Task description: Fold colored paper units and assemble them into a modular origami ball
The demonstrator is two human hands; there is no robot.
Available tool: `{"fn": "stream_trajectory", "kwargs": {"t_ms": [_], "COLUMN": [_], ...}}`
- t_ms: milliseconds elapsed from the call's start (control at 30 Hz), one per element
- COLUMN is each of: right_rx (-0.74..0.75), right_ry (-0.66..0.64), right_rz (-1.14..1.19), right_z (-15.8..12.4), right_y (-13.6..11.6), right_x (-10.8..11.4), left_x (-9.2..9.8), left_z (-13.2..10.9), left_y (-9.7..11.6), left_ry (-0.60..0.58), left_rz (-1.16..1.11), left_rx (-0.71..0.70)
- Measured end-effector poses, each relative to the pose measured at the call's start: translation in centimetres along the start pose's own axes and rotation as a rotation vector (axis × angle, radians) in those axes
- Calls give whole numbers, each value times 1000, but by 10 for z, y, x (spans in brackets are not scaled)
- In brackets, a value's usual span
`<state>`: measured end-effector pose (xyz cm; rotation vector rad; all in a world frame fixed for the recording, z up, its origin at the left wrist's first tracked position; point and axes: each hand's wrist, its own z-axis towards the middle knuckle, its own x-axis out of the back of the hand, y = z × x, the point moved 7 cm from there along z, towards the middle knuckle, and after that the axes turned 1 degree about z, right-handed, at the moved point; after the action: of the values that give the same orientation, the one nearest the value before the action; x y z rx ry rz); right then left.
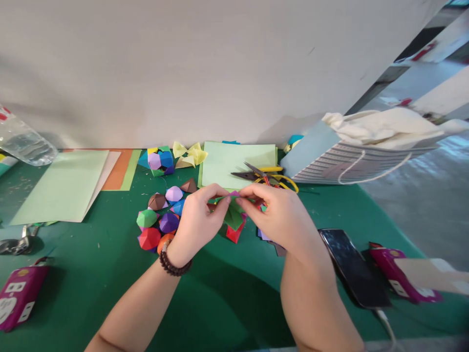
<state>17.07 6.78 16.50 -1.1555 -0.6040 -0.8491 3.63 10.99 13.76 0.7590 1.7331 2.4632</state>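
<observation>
Between my hands is a green folded paper piece (233, 217) with a purple tip at its top. My left hand (203, 217) pinches its left side, and a dark beaded bracelet circles that wrist. My right hand (273, 210) pinches the top right of the same piece. Just below it on the table lies a red folded paper piece (235, 233). Left of my left hand sit several faceted paper shapes, among them a red one (149, 238), a green one (147, 218) and a purple one (169, 222). Flat dark paper pieces (277, 248) are partly hidden under my right hand.
Pale green sheets (227, 161) lie at the back, with pliers (244, 175) and yellow-handled scissors (289, 183) on them. A paper bag (330, 161) stands right. A phone (353, 269) and magenta boxes (24, 296) flank my arms. A bottle (27, 139) and more sheets (66, 186) are left.
</observation>
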Motion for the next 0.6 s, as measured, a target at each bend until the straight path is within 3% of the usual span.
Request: {"fn": "stream_trajectory", "kwargs": {"t_ms": [233,400,600], "right_rx": [1,-1,-3], "right_ry": [-94,-115,-20], "right_rz": [-47,-59,-9], "right_z": [-3,-6,-5], "right_y": [1,-3,-4], "right_x": [-2,-2,4], "left_x": [-6,-4,-4], "left_z": [-1,-4,-3], "left_y": [9,15,13], "left_ry": [-65,13,32], "left_rz": [84,174,77], "left_rx": [-121,-204,-169]}}
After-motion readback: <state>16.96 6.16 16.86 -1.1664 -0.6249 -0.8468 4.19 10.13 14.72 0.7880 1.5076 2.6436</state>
